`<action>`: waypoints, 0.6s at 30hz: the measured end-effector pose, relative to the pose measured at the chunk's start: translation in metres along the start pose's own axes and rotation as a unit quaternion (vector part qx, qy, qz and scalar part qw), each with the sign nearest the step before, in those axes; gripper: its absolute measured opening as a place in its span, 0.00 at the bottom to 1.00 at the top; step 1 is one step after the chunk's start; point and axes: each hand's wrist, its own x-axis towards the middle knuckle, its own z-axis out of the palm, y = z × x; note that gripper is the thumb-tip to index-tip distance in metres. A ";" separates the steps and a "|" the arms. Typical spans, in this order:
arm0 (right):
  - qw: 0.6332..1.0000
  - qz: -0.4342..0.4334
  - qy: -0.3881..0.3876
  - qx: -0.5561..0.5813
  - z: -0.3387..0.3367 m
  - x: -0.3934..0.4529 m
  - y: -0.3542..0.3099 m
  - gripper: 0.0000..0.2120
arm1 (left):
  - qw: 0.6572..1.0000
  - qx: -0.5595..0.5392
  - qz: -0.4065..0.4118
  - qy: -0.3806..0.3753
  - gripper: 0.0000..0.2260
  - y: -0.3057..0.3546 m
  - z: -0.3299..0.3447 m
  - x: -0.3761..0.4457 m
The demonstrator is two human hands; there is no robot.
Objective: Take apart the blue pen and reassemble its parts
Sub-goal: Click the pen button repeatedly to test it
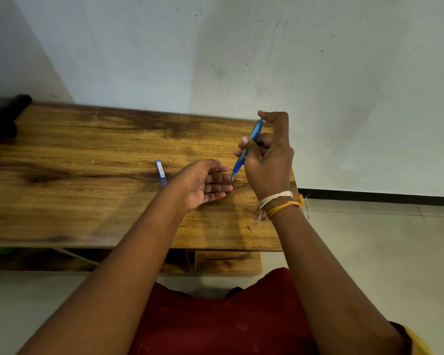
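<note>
My right hand [268,160] is closed around a blue pen [253,134], held nearly upright above the right end of the wooden table [87,175]. Its tip points down and touches a fingertip of my left hand [205,184]; the index finger curls over its top end. My left hand is palm up with fingers loosely apart and holds nothing. A second blue pen piece with a white label [161,172] lies flat on the table just left of my left hand.
A white wall stands right behind the table. A dark object [5,114] sits at the table's far left corner. A lower wooden shelf [226,262] shows under the front edge. The table's right edge drops to a tiled floor [369,239].
</note>
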 end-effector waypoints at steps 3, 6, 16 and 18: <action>1.000 -0.001 -0.001 0.003 -0.001 0.000 -0.001 0.21 | 1.000 0.001 0.002 -0.001 0.11 -0.001 0.000 0.001; 1.000 0.000 -0.010 -0.007 0.000 0.000 0.000 0.24 | 1.000 -0.001 0.003 0.000 0.11 -0.001 -0.001 0.002; 1.000 -0.002 -0.017 -0.025 -0.001 -0.001 0.001 0.28 | 1.000 -0.003 0.002 0.002 0.11 -0.001 0.001 0.004; 1.000 0.007 -0.010 -0.025 -0.002 -0.001 0.000 0.25 | 1.000 -0.002 0.001 0.001 0.11 -0.001 0.001 0.004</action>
